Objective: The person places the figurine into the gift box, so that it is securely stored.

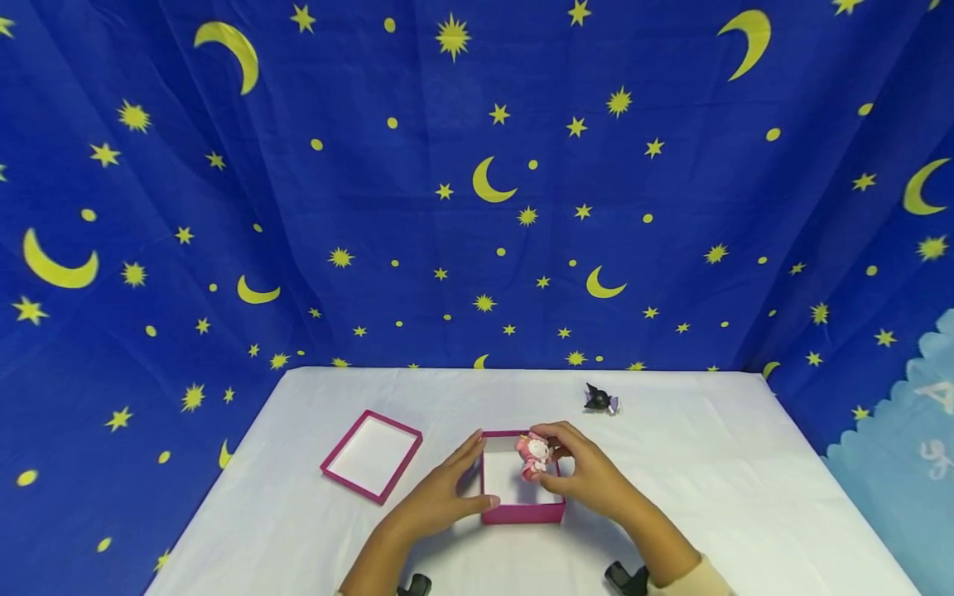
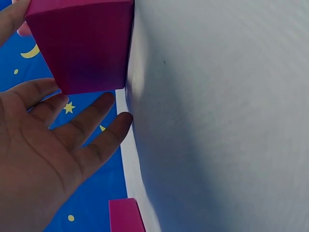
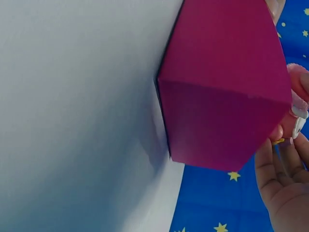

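A pink figurine with a white face (image 1: 534, 454) is held between the thumb and fingers of my right hand (image 1: 592, 478), over the right side of an open magenta box (image 1: 522, 515). White lining shows inside the box. My left hand (image 1: 436, 501) grips the box at its left side, thumb at the front edge and fingers toward the back corner. From the left wrist, the lower fingers (image 2: 99, 145) look spread beside the box wall (image 2: 87, 48). In the right wrist view the figurine (image 3: 300, 113) shows partly beyond the box's rim.
A magenta-edged lid (image 1: 354, 487) with a white inside lies on the white-covered table (image 1: 708, 472), left of the box. Toward the back right lies a small black and purple figurine (image 1: 599, 401). A blue curtain with moons and stars (image 1: 417, 207) hangs behind the table.
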`<state>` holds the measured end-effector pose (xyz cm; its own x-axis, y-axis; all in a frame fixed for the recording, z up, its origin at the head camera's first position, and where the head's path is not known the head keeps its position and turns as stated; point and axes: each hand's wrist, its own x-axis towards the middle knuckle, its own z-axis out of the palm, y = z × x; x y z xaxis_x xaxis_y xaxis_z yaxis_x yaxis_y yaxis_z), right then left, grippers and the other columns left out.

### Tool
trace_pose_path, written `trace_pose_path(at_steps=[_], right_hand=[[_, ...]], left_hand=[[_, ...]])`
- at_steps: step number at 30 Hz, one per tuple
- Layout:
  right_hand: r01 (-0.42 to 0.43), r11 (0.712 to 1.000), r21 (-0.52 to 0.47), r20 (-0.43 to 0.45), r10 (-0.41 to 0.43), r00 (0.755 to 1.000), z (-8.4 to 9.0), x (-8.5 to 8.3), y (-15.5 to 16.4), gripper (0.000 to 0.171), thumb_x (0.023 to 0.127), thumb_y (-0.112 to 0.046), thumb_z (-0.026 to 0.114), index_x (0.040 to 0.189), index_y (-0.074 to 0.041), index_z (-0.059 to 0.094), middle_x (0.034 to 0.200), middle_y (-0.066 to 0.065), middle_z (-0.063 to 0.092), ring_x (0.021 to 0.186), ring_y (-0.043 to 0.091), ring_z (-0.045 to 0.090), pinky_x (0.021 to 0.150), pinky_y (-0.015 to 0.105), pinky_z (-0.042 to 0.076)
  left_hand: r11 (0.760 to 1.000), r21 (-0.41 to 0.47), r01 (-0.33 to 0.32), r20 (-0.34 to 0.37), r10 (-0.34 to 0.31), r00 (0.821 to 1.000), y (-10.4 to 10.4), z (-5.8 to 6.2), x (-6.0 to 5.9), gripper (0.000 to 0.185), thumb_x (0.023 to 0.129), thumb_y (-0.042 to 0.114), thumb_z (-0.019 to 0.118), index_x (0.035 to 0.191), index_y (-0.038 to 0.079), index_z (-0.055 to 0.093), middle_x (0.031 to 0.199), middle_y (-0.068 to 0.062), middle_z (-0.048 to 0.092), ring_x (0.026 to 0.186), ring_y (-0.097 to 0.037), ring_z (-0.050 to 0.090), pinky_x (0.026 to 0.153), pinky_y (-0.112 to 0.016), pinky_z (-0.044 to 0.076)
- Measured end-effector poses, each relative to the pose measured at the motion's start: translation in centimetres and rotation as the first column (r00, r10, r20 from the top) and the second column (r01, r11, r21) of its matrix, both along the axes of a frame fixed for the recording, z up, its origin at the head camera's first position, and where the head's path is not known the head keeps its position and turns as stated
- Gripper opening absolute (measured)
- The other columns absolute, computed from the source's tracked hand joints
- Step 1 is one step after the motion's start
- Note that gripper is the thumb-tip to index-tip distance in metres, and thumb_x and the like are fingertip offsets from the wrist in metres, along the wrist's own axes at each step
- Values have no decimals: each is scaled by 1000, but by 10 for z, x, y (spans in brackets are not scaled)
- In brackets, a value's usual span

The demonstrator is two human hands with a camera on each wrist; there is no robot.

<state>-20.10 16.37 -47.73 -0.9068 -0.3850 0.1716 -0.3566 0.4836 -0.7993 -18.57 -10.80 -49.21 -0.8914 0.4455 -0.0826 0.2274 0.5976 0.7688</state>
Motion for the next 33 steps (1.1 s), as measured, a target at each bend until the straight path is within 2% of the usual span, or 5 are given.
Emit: trace_pose_path(at_steps=[15,19,24,28,33], right_hand=[[-56,995,77,72,50,996,-2,-1,-16,61,82,-49,73,135,-29,52,123,-9,53,104,14,61,89,38,57],[-95,992,81,46,91,995,-4,-3,-21,58,83,-42,74,133,-24,53,124,-7,53,105,15,62,91,39,56],[-123,979,165,17,122,992,-5,-4,-29,55,83,-33,76,131,-16,55,123,-2,54,104,17,64,90,37,57],[-114,968,225,9,115,993,-5,-5,-34,53,82,-28,78,127,-12,57,118,-1,56,102,16,66,87,34,58],[-73,937,340,-75,105,992,-4,-7,-41,51,80,-29,79,123,-11,59,115,-1,59,97,10,63,85,30,57]], left_hand=[[1000,20,4,-3,-4,1000,0,-3,-2,87,84,57,65,155,32,19,163,18,9,151,-25,18,118,-60,21],[1000,24,12,-15,-12,1000,-1,-3,-3,88,84,58,64,155,33,18,163,18,9,151,-23,18,119,-58,21],[999,47,22,-12,-21,1000,-2,-4,-3,87,84,57,65,154,33,19,163,16,10,151,-21,16,119,-58,21],[998,53,22,-2,-21,1000,-2,-4,-3,87,84,56,66,155,32,20,163,18,10,151,-21,16,119,-58,20],[998,55,18,0,-18,1000,-2,-4,-3,87,84,56,66,154,32,20,163,19,9,151,-21,15,119,-58,20]])
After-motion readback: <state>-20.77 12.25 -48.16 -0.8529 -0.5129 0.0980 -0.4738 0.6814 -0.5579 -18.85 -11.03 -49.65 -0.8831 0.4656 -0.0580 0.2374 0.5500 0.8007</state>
